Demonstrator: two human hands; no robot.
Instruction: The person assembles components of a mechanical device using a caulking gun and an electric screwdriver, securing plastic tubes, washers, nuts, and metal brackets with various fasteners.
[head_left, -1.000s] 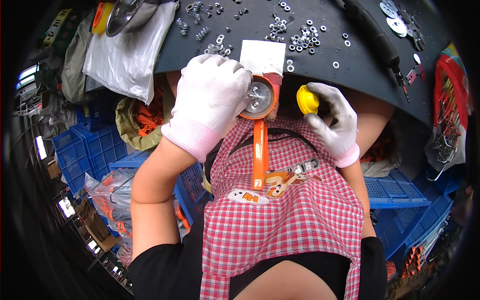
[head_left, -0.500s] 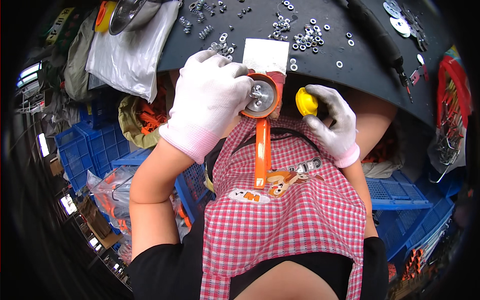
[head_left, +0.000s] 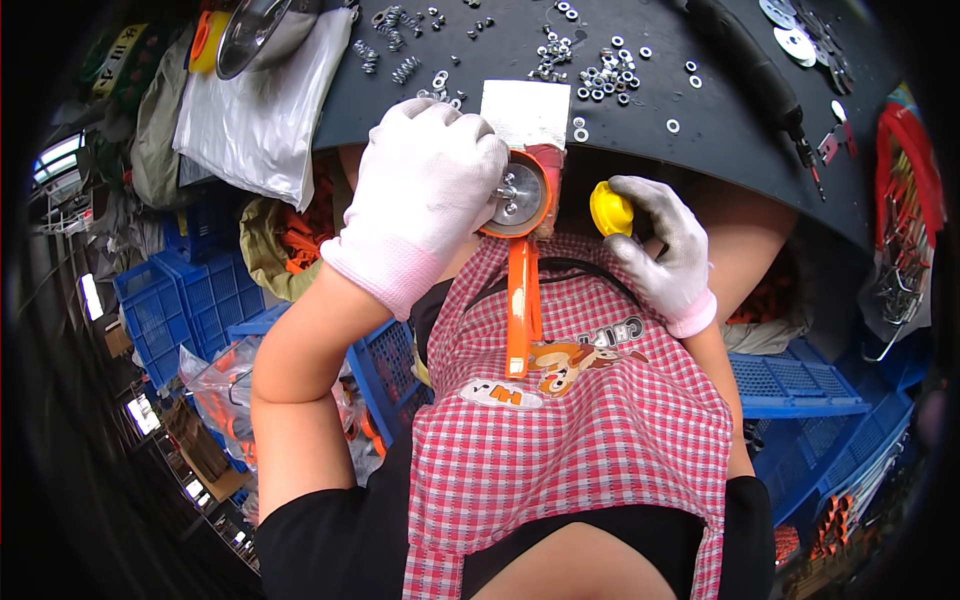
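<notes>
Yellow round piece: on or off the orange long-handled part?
Off: the gloved right hand holds the yellow round piece apart from the orange long-handled part.

My gloved left hand arches knuckles-up, fingertips hidden, elbow bent outward; my gloved right hand curves into a pinch, thumb opposite the fingers.

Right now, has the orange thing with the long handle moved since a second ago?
No. Judged against the white block at the black table's edge, the orange part shows no clear shift any way; its round end stays just below the block in this view.
</notes>
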